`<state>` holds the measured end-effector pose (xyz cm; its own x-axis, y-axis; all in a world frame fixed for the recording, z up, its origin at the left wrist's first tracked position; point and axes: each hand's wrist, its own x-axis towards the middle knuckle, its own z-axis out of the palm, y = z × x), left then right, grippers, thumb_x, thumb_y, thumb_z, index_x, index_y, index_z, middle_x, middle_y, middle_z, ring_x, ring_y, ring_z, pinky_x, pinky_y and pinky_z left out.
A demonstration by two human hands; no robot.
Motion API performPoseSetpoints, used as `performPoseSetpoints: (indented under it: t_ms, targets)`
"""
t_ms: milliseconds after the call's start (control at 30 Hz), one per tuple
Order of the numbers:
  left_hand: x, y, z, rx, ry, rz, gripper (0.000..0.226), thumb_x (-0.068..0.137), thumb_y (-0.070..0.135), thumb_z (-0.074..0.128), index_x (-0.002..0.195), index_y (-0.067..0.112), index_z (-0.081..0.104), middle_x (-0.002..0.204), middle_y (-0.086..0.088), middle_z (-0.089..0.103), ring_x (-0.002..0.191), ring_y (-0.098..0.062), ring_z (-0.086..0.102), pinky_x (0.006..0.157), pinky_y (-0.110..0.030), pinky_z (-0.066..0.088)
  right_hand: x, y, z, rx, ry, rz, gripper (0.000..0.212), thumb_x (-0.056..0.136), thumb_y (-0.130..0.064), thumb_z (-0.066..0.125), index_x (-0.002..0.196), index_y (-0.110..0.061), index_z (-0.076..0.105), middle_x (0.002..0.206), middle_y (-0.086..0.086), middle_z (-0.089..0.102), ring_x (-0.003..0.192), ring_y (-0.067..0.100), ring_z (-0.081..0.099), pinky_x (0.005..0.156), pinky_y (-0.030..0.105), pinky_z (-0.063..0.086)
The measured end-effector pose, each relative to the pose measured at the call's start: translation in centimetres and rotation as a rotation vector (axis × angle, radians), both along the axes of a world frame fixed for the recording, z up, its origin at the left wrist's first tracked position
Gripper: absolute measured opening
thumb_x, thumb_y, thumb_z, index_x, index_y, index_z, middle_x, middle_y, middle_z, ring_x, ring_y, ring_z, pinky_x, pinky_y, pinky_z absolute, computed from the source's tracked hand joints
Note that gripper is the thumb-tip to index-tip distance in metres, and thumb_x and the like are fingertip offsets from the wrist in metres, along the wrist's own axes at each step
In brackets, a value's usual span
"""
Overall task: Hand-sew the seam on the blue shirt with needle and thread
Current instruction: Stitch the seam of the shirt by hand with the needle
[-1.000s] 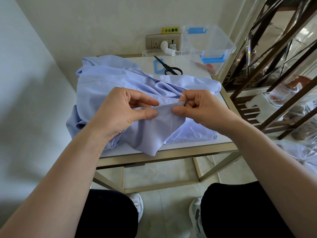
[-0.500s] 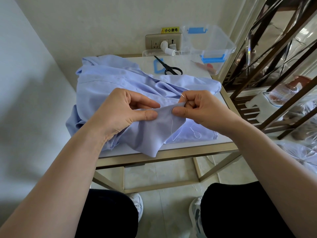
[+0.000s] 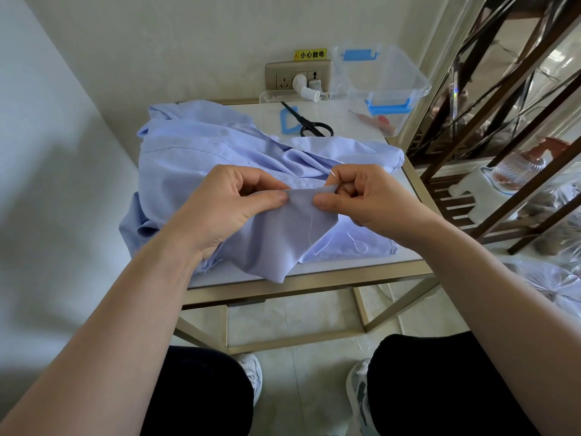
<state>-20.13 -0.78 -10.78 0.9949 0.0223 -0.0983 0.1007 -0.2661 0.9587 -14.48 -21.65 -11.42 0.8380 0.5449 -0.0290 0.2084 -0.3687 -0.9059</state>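
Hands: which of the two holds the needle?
The right hand: its fingers pinch the needle at the fold of the blue shirt. The left hand pinches only cloth.

The shirt (image 3: 188, 158) covers most of the table (image 3: 345, 116). Bare top shows at the back right, between scissors (image 3: 309, 122) and plastic box (image 3: 383, 77). The wall (image 3: 63, 152) is on the left and a rack (image 3: 503, 95) on the right.
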Motion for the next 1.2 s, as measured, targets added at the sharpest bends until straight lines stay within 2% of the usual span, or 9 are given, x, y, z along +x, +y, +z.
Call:
performPoseSetpoints:
  t_ms: [200,300,433,633,700,767,833,1000,1200]
  targets:
    - [0.5,-1.5,-0.8,0.077,-0.074,0.056,0.016,0.091,0.009,0.056,0.08,0.017,0.063,0.07,0.003,0.062,0.069,-0.009,0.051,0.067,-0.024,0.04,-0.1,0.2,-0.1,0.002,0.011,0.006,0.026,0.091,-0.015,0.068,0.07,-0.015,0.052,0.046,-0.013,0.028,0.046,0.006,0.023,0.048,0.012,0.024]
    - [0.6,-1.9,-0.9,0.092,-0.118,0.073,0.018,0.094,0.008,0.052,0.081,0.017,0.062,0.064,0.011,0.06,0.064,-0.004,0.049,0.062,-0.016,0.038,-0.2,0.1,0.0,0.01,0.017,0.0,0.028,0.09,-0.018,0.07,0.069,-0.017,0.052,0.051,-0.006,0.024,0.048,0.009,0.02,0.048,0.015,0.022]
    - [0.6,-1.6,-1.0,0.061,-0.128,0.005,0.011,0.094,0.017,0.064,0.095,0.011,0.073,0.089,-0.007,0.074,0.081,-0.01,0.064,0.078,-0.027,0.051,0.0,0.0,-0.1,0.019,0.012,-0.014,0.025,0.09,-0.018,0.07,0.07,-0.017,0.054,0.055,0.0,0.024,0.05,0.01,0.021,0.05,0.018,0.023]
    - [0.5,-1.4,-0.9,0.01,-0.11,0.042,0.008,0.089,0.015,0.07,0.085,0.017,0.077,0.081,0.003,0.076,0.076,-0.005,0.067,0.074,-0.022,0.055,-0.1,-0.1,-0.1,0.002,-0.032,0.0,0.016,0.091,-0.016,0.068,0.079,-0.011,0.058,0.051,-0.006,0.028,0.049,0.008,0.023,0.049,0.015,0.025]
    - [0.4,-1.4,-0.9,0.02,-0.113,0.045,0.008,0.089,0.015,0.07,0.088,0.017,0.078,0.085,0.003,0.077,0.082,-0.007,0.068,0.08,-0.026,0.056,-0.3,-0.2,0.1,0.02,-0.053,-0.017,0.003,0.095,-0.014,0.061,0.096,-0.011,0.061,0.054,-0.002,0.029,0.049,0.009,0.025,0.049,0.015,0.026]
    - [0.4,-1.3,-0.9,0.021,-0.111,0.062,0.01,0.089,0.016,0.07,0.086,0.019,0.078,0.085,0.005,0.077,0.081,-0.006,0.068,0.082,-0.027,0.055,-0.3,-0.4,0.4,0.123,-0.015,-0.07,0.015,0.1,-0.007,0.047,0.11,-0.013,0.056,0.058,-0.003,0.035,0.053,0.009,0.029,0.05,0.017,0.028]
    - [0.5,-1.2,-0.8,0.025,-0.105,0.078,0.011,0.089,0.017,0.069,0.084,0.021,0.078,0.085,0.007,0.077,0.08,-0.004,0.067,0.082,-0.027,0.054,-0.5,-0.7,0.8,0.206,-0.025,-0.066,0.02,0.101,0.001,0.037,0.11,-0.01,0.051,0.058,-0.007,0.04,0.055,0.008,0.033,0.051,0.019,0.031]
    - [0.5,-1.3,-0.7,0.029,-0.098,0.071,0.011,0.091,0.016,0.067,0.09,0.016,0.078,0.088,0.003,0.077,0.083,-0.006,0.068,0.083,-0.029,0.055,-1.0,-0.9,1.0,0.018,-0.141,0.048,0.013,0.098,-0.007,0.054,0.101,-0.012,0.066,0.068,0.003,0.071,0.051,0.009,0.047,0.053,0.026,0.048]
    - [0.3,-1.3,-0.5,0.025,-0.104,0.037,0.014,0.093,0.015,0.065,0.096,0.012,0.078,0.092,-0.001,0.077,0.091,-0.014,0.07,0.089,-0.035,0.054,-1.1,-1.0,0.7,-0.005,-0.181,-0.03,0.017,0.095,-0.01,0.06,0.1,-0.018,0.074,0.049,0.01,0.06,0.046,0.01,0.046,0.049,0.02,0.043]
